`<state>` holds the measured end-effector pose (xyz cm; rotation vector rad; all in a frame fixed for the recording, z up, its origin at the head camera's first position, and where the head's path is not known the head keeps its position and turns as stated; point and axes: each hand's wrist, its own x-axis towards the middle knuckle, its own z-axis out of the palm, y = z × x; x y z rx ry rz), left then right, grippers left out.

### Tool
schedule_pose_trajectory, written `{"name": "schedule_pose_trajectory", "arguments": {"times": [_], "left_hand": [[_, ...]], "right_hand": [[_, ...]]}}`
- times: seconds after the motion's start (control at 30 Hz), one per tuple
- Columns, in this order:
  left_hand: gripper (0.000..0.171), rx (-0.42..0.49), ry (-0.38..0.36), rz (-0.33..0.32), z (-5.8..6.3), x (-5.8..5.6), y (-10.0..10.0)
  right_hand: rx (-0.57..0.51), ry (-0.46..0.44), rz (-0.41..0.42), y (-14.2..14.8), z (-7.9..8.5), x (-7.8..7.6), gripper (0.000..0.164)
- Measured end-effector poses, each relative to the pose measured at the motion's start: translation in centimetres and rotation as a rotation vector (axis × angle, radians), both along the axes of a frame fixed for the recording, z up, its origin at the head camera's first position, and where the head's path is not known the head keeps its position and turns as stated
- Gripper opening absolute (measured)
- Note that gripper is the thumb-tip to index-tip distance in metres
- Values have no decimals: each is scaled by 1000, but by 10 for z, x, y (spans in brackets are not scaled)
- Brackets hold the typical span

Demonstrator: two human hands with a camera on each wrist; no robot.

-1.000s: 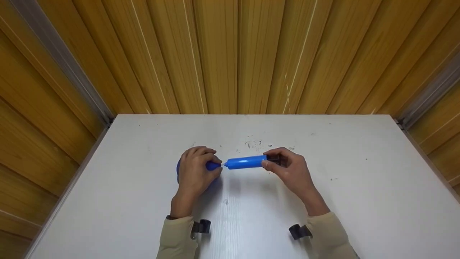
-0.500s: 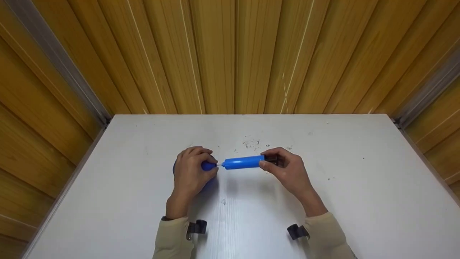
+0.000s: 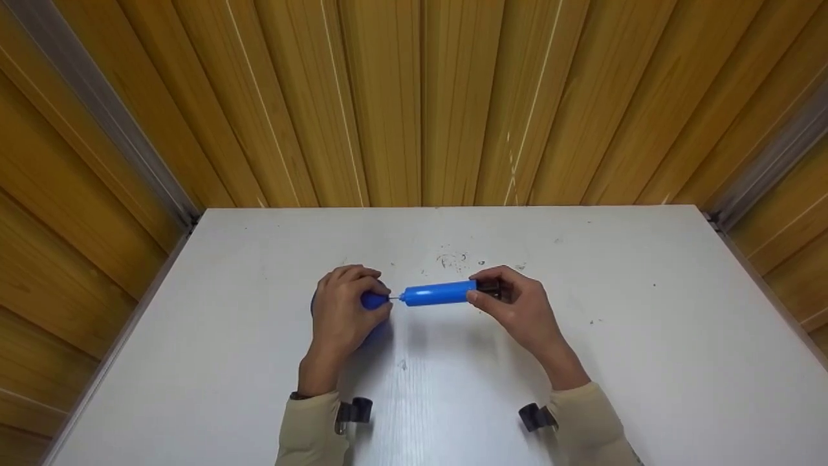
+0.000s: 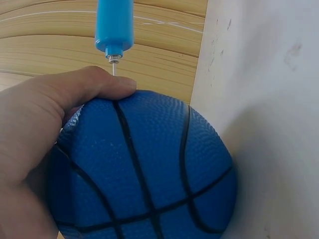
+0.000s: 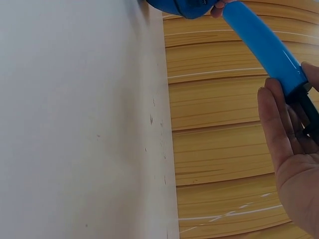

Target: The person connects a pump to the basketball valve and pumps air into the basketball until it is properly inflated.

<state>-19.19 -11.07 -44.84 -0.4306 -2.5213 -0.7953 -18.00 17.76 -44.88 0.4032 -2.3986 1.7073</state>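
A blue ball with black seam lines, like a small basketball, rests against the white table. My left hand grips it, the thumb lying across its surface beside a thin metal needle. That needle projects from the nozzle of a blue hand pump and meets the ball near the thumb and fingers; how deep it goes in is hidden. At the pump's other end, my right hand pinches the barrel's rim between thumb and fingers. The dark rod and handle extend partly out of the barrel, inside the right hand's curl.
Beneath both hands spreads a white table with dark scuff marks near its middle. Wood-patterned panels rise behind the far edge. Each wrist bears a black camera mount, the left one and the right one.
The head view has shifted slightly, and both hands appear a little farther left with the ball and pump. A bit more of the needle shows between ball and barrel. Both holds stay the same.
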Motion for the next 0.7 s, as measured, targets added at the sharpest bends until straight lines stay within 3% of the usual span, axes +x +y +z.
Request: {"name": "schedule_pose_trajectory", "arguments": {"times": [0.3, 0.5, 0.7], "left_hand": [[19, 10, -30, 9, 1, 0, -1], [19, 25, -43, 22, 0, -2, -6], [19, 31, -50, 24, 0, -2, -10]], "right_hand": [[-10, 10, 0, 6, 1, -1, 26], [-71, 35, -47, 19, 5, -2, 26], [-67, 25, -90, 27, 6, -5, 30]]}}
